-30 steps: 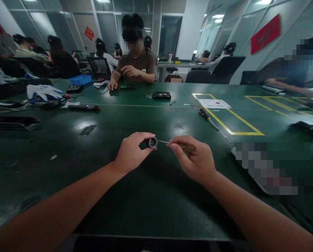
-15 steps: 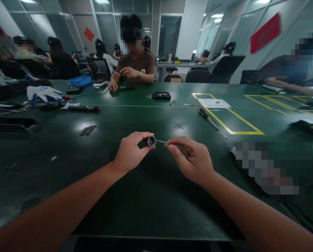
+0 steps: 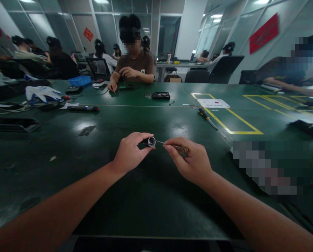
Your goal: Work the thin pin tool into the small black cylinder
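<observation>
Between the thumb and fingers of my left hand (image 3: 131, 150) is a small dark cylinder (image 3: 151, 141), its round, silvery-rimmed opening turned toward me and to the right. My right hand (image 3: 191, 157) is closed around the amber, see-through handle of a thin screwdriver (image 3: 181, 148). The screwdriver's slim metal shaft points left, and its tip meets the edge of the cylinder's opening; whether it reaches inside I cannot tell. Both hands are held above the green table (image 3: 145, 203). My fingers cover most of the cylinder's body.
A yellow-black screwdriver (image 3: 208, 118) lies beyond my right hand, near a white paper sheet (image 3: 213, 103). Farther off are a black device (image 3: 161, 95), white-blue gloves (image 3: 43, 93) and a blue basket (image 3: 80, 81). A person (image 3: 136, 64) works across the table. A blurred-out object (image 3: 264, 171) lies right.
My right hand and the screwdriver have shifted slightly left, toward the cylinder. The cylinder's opening has turned a little to the right, showing more of its dark side.
</observation>
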The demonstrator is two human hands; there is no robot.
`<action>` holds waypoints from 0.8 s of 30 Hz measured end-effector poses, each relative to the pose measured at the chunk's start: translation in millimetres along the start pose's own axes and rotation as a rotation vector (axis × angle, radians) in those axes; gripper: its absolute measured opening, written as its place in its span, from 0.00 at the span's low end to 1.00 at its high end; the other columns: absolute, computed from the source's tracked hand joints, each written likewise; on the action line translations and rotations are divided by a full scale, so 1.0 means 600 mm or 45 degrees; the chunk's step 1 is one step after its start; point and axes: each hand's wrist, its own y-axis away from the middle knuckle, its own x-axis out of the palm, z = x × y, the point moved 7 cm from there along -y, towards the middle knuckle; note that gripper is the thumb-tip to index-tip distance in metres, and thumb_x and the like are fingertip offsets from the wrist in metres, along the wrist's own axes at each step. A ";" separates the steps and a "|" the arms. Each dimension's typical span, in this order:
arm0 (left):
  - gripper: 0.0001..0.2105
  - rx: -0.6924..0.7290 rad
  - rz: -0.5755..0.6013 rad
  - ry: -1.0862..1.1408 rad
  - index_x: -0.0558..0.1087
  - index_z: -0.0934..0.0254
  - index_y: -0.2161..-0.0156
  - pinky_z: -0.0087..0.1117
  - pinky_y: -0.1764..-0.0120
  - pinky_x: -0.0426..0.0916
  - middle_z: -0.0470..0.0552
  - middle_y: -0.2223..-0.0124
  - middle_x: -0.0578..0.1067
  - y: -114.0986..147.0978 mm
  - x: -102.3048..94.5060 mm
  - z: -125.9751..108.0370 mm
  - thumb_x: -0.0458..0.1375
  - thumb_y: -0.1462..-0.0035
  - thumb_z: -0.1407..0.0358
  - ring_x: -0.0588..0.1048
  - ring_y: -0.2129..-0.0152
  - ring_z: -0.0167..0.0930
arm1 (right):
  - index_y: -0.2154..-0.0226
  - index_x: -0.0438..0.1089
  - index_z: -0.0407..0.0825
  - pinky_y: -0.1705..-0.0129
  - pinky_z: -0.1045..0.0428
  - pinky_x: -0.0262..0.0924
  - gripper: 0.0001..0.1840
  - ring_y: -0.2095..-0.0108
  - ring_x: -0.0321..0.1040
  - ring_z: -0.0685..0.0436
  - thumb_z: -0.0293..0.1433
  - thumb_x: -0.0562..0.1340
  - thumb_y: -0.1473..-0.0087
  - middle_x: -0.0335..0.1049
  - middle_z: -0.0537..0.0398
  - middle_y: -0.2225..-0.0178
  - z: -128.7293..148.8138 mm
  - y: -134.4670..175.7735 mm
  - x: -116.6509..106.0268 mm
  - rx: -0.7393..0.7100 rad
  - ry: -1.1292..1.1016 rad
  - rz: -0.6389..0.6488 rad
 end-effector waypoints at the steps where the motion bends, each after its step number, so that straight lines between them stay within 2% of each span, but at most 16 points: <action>1: 0.17 0.003 0.000 -0.001 0.79 0.60 0.51 0.39 0.52 0.77 0.51 0.54 0.83 0.000 0.000 0.000 0.71 0.46 0.69 0.81 0.57 0.36 | 0.60 0.76 0.52 0.64 0.49 0.70 0.08 0.69 0.77 0.45 0.37 0.62 0.35 0.81 0.53 0.66 -0.011 0.001 0.001 0.086 -0.061 -0.021; 3: 0.17 0.008 0.001 -0.006 0.79 0.60 0.51 0.40 0.51 0.77 0.51 0.53 0.83 -0.001 0.000 0.000 0.71 0.47 0.70 0.81 0.57 0.36 | 0.59 0.75 0.51 0.67 0.50 0.70 0.11 0.70 0.77 0.44 0.40 0.61 0.34 0.80 0.53 0.68 -0.032 0.004 0.004 0.251 -0.203 -0.057; 5: 0.18 0.002 0.004 -0.006 0.79 0.61 0.51 0.39 0.51 0.77 0.51 0.54 0.83 -0.002 0.000 0.001 0.71 0.48 0.71 0.81 0.57 0.36 | 0.58 0.75 0.51 0.67 0.50 0.70 0.12 0.71 0.77 0.44 0.41 0.61 0.34 0.80 0.53 0.68 -0.039 0.006 0.006 0.309 -0.258 -0.067; 9: 0.17 -0.026 -0.005 0.017 0.79 0.62 0.52 0.38 0.52 0.77 0.51 0.54 0.83 -0.003 0.000 0.005 0.71 0.48 0.71 0.81 0.58 0.35 | 0.59 0.77 0.52 0.60 0.48 0.71 0.07 0.65 0.77 0.43 0.35 0.63 0.36 0.81 0.52 0.63 -0.005 0.004 0.012 0.016 -0.060 0.055; 11: 0.18 -0.035 -0.010 0.010 0.79 0.62 0.52 0.38 0.53 0.77 0.51 0.55 0.83 -0.003 0.000 0.005 0.72 0.48 0.71 0.81 0.59 0.35 | 0.59 0.77 0.52 0.58 0.47 0.71 0.07 0.64 0.78 0.43 0.34 0.63 0.37 0.81 0.51 0.62 0.000 0.003 0.014 -0.011 -0.047 0.076; 13: 0.18 -0.034 -0.003 -0.004 0.79 0.61 0.52 0.38 0.52 0.77 0.51 0.55 0.83 -0.003 0.000 0.003 0.72 0.49 0.71 0.81 0.59 0.35 | 0.59 0.77 0.51 0.59 0.47 0.72 0.09 0.65 0.79 0.43 0.37 0.63 0.36 0.82 0.51 0.64 -0.021 0.001 0.012 0.171 -0.188 0.012; 16: 0.18 -0.017 0.025 -0.007 0.79 0.61 0.52 0.39 0.51 0.77 0.51 0.54 0.83 -0.004 0.002 0.000 0.71 0.49 0.72 0.81 0.58 0.35 | 0.60 0.75 0.49 0.60 0.46 0.75 0.14 0.65 0.80 0.42 0.43 0.64 0.36 0.82 0.51 0.67 -0.063 0.003 0.015 0.493 -0.549 -0.104; 18: 0.18 -0.017 0.041 -0.010 0.79 0.61 0.51 0.40 0.51 0.77 0.51 0.54 0.83 -0.004 0.003 0.001 0.71 0.48 0.72 0.81 0.57 0.36 | 0.60 0.74 0.49 0.60 0.45 0.76 0.15 0.66 0.81 0.42 0.44 0.64 0.37 0.82 0.51 0.67 -0.070 0.002 0.014 0.525 -0.622 -0.139; 20: 0.18 -0.035 0.048 -0.020 0.79 0.60 0.51 0.40 0.52 0.77 0.51 0.54 0.83 -0.005 0.004 0.006 0.71 0.48 0.70 0.81 0.58 0.36 | 0.59 0.75 0.50 0.59 0.46 0.74 0.12 0.65 0.80 0.42 0.41 0.64 0.36 0.82 0.52 0.66 -0.055 -0.001 0.012 0.399 -0.438 -0.077; 22: 0.18 -0.048 0.044 -0.022 0.79 0.60 0.51 0.40 0.54 0.77 0.51 0.55 0.83 -0.005 0.003 0.010 0.71 0.48 0.68 0.81 0.59 0.36 | 0.60 0.77 0.52 0.57 0.46 0.73 0.08 0.63 0.79 0.42 0.36 0.63 0.37 0.82 0.51 0.63 -0.023 -0.002 0.014 0.154 -0.178 0.048; 24: 0.17 -0.046 0.038 -0.021 0.79 0.61 0.51 0.40 0.54 0.77 0.52 0.55 0.83 -0.006 0.002 0.011 0.71 0.47 0.68 0.81 0.59 0.36 | 0.58 0.78 0.53 0.54 0.46 0.72 0.08 0.60 0.79 0.41 0.34 0.63 0.37 0.82 0.50 0.60 0.002 0.001 0.019 -0.037 -0.067 0.131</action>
